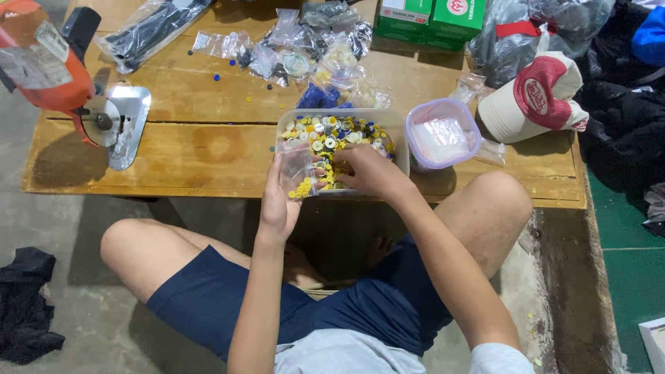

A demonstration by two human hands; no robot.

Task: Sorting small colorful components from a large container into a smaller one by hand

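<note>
A clear rectangular tub full of mixed yellow, white and blue buttons stands at the near edge of a low wooden table. My left hand holds up a small clear plastic bag with yellow buttons gathered at its bottom, just in front of the tub. My right hand reaches into the tub's near side, fingers curled among the buttons beside the bag's mouth. Whether it grips any button is hidden.
A round clear container with a lilac rim sits right of the tub. Several small bags of buttons lie behind it, with green boxes, a red and cream cap, an orange cutting machine at the left, and dark cloth on the floor.
</note>
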